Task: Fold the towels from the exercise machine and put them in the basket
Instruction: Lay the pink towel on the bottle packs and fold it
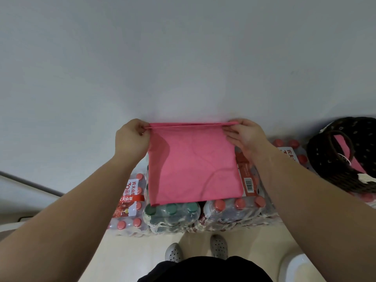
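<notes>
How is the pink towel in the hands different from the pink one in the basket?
The held towel hangs in the air, pinched at its top corners by the left hand and the right hand. The basket towel lies inside the dark woven basket, and nothing touches it. The held towel shows a wide flat face, while the basket towel shows only a narrow strip and the rest is hidden. Both are the same pink.

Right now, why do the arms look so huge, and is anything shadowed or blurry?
Head view: the wide lens stretches the forearms toward the lower corners; light is soft and even, the wall shows no glare; the left hand casts a faint shadow on the pink towel; nothing looks badly blurred.
</notes>
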